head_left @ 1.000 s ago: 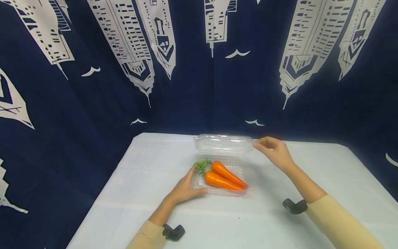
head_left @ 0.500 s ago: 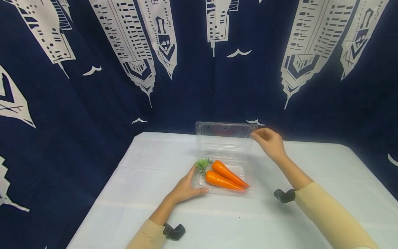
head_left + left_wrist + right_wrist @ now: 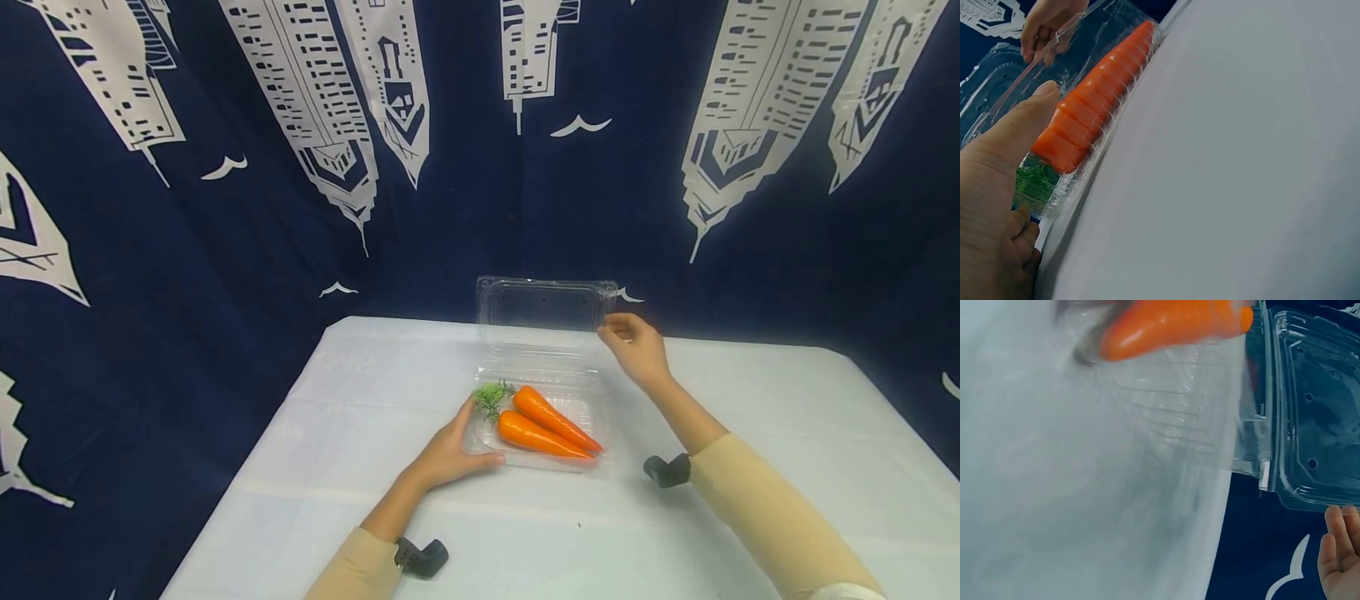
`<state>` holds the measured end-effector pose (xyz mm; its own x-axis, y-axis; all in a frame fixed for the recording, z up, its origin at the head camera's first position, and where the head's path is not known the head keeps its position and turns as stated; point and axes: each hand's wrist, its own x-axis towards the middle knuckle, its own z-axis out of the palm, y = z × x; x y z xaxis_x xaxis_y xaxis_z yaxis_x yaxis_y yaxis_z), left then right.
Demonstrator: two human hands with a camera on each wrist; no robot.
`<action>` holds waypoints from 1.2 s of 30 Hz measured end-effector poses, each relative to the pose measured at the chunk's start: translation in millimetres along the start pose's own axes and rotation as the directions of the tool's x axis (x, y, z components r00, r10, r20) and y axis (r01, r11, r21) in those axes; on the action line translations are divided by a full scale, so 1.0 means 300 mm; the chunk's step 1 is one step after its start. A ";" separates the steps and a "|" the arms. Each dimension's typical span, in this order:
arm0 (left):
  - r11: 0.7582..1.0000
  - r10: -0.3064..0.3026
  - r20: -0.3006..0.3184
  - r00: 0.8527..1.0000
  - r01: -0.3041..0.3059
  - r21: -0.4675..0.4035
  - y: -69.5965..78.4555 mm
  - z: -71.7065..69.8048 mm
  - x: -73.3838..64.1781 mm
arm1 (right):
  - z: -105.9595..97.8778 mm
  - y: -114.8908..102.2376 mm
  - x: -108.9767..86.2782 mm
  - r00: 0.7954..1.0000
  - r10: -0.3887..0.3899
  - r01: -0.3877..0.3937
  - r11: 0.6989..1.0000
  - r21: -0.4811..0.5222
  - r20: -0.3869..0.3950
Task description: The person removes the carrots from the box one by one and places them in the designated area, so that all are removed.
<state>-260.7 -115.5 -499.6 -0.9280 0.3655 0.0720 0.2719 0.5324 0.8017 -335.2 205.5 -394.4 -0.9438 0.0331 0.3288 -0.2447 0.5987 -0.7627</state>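
Note:
A clear plastic clamshell container (image 3: pixel 540 465) sits on the table with two orange carrots (image 3: pixel 545 436) in its base. Their feathery green tops (image 3: pixel 491 395) lie at the left end. My left hand (image 3: pixel 442 454) grips the container's left side, thumb at the front corner. In the left wrist view its other fingers curl by the base's end. The clear lid (image 3: pixel 543 312) stands raised at the back of the base. At the lid's right edge, my right hand (image 3: pixel 637 346) pinches the rim with thumb and fingers. In the right wrist view, only fingertips of that hand reach the lid's edge.
The white table (image 3: pixel 360 467) extends around the container. A dark blue curtain (image 3: pixel 465 208) with white building prints hangs right behind its far edge. Dark wrist devices (image 3: pixel 422 558) sit at both sleeves.
The lid has swung up from tilted back to nearly upright. My right hand has moved left with it, first rising, then dipping slightly. The left hand and the carrots stay put.

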 end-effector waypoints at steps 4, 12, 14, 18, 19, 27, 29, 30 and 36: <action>1.000 -0.005 -0.001 1.000 0.005 0.004 0.001 0.001 -0.001 | 0.013 0.016 -0.004 0.999 0.035 -0.034 0.999 -0.007 0.016; 1.000 0.001 -0.008 1.000 -0.001 0.000 0.006 -0.001 -0.002 | 0.039 0.046 -0.012 0.995 0.085 -0.085 0.996 -0.010 0.050; 1.000 0.002 -0.006 1.000 -0.002 0.001 0.007 -0.002 -0.003 | 0.043 0.047 -0.014 0.993 0.104 -0.103 0.995 -0.009 0.058; 1.000 -0.001 -0.003 1.000 0.001 0.008 0.007 -0.002 -0.005 | 0.049 0.049 -0.018 0.988 0.130 -0.129 0.991 -0.015 0.080; 1.000 -0.003 -0.002 1.000 0.003 0.009 0.007 -0.002 -0.005 | 0.050 0.052 -0.018 0.988 0.132 -0.131 0.991 -0.020 0.085; 1.000 -0.008 -0.002 1.000 0.008 0.014 0.010 -0.004 -0.005 | 0.059 0.076 -0.025 0.985 0.126 -0.122 0.992 -0.045 0.120; 1.000 -0.007 -0.002 1.000 0.007 0.014 0.011 -0.004 -0.005 | 0.061 0.077 -0.026 0.982 0.139 -0.133 0.990 -0.054 0.130; 1.000 -0.007 -0.001 1.000 0.007 0.014 0.011 -0.004 -0.005 | 0.063 0.078 -0.026 0.980 0.148 -0.141 0.988 -0.057 0.134; 1.000 -0.002 0.001 1.000 0.001 0.005 0.009 -0.003 -0.004 | 0.068 0.083 -0.025 0.973 0.176 -0.167 0.984 -0.067 0.150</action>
<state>-259.2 -115.0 -497.0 -0.9282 0.3655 0.0701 0.2716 0.5364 0.7991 -338.7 203.6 -427.2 -0.9946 0.0173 0.1024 -0.0680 0.6372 -0.7677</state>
